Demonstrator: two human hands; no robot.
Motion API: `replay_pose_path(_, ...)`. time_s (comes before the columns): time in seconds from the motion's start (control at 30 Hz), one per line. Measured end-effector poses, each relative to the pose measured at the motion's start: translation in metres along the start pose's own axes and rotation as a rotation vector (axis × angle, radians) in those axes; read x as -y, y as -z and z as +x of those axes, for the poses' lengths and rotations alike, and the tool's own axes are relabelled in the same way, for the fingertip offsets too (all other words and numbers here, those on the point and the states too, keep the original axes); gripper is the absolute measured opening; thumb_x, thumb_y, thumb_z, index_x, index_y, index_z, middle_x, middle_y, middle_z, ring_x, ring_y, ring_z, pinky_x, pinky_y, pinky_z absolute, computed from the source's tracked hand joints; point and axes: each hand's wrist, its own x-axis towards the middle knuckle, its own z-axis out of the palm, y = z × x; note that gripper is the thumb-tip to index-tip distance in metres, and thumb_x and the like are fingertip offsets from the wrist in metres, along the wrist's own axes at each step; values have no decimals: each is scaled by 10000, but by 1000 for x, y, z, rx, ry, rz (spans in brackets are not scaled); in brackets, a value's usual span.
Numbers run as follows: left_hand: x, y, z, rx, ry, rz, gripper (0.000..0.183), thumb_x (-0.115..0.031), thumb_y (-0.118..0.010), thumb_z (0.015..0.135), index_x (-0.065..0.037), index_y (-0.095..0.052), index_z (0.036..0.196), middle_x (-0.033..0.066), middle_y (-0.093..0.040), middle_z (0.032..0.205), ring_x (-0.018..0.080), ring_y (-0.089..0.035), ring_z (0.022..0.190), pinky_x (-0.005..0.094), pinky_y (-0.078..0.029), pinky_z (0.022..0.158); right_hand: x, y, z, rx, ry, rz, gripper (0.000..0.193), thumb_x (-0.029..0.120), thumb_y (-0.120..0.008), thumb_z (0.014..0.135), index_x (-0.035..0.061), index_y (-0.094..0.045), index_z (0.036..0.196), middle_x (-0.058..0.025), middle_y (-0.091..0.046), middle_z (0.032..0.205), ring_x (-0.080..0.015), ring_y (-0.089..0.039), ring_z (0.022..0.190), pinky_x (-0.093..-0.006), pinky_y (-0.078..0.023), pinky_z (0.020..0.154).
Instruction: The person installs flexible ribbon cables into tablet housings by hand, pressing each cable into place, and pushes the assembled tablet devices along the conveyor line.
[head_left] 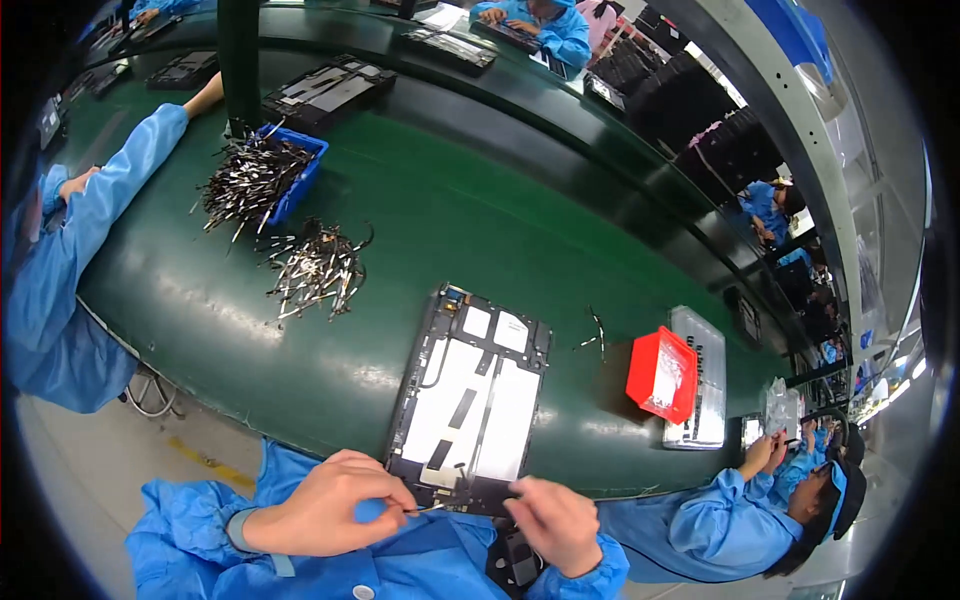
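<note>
Green bench (400,225) fills most of the head view, with other people in blue workwear along the line. Clock positions are taken from the middle of the opened device (465,413), which lies flat near the bench's front edge, directly before the person.

Left hand (335,503), at 8 o'clock: thumb and forefinger pinched together on a thin pale strip (432,507) at the device's near end. Right hand (558,522), at 5 o'clock: fingers bent over the device's near right corner, slightly blurred; whether they grip anything cannot be told.

Between 10 and 11 o'clock, a blue bin (299,187) is heaped above its rim with small cables (245,180). Just beside it, at 10 o'clock, a loose pile (318,268) of similar parts lies on the bench. At 2 o'clock, a few thin cables (598,332) lie apart. At 3 o'clock, a red bin (644,366) overlaps a clear case (708,400) in view. A co-worker's sleeve (130,175) reaches across at 10 o'clock; another co-worker (700,525) sits at 4 o'clock.
</note>
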Motion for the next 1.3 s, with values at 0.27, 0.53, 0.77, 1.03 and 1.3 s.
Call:
replay_pose_path(0.27,-6,2,9,-74,-14,-34,190,-123,-633,827,-80,-701,1000,29,-718,853,199,-662,824,335,-476,832,22,-25,68,43,256,91,343,19,-683,717,51,-720,1056,-40,-626,831,-156,-639,689,-260,-522,586)
replay_pose_path(0.53,20,29,17,-510,-299,692,277,-53,-653,756,-73,-685,1030,44,-646,881,204,-621,920,425,-463,926,-29,-69,112,77,-635,1091,182,73,-674,901,-53,-697,1030,-77,-696,835,-112,-646,681,-235,-548,625)
replay_pose_path(0.77,53,42,38,-418,-409,855,315,-49,-675,687,-71,-687,1001,32,-659,949,214,-615,989,442,-437,982,-30,-84,110,116,-657,989,158,54,-686,884,-45,-707,1005,-71,-687,809,-105,-649,666,-237,-557,578)
replay_pose_path(1.03,55,47,60,-273,-609,1007,237,-132,-601,772,-80,-675,991,47,-651,951,197,-609,987,387,-467,976,-31,-82,111,123,-565,845,131,39,-693,867,-8,-724,985,-56,-654,767,-81,-621,582,-215,-483,476)
replay_pose_path(1.3,50,55,77,-124,-785,1148,194,-144,-604,749,-85,-626,933,39,-627,844,193,-597,942,346,-477,959,-32,-84,112,109,-519,795,130,35,-682,870,-12,-712,988,-60,-650,771,-91,-620,556,-214,-483,476)
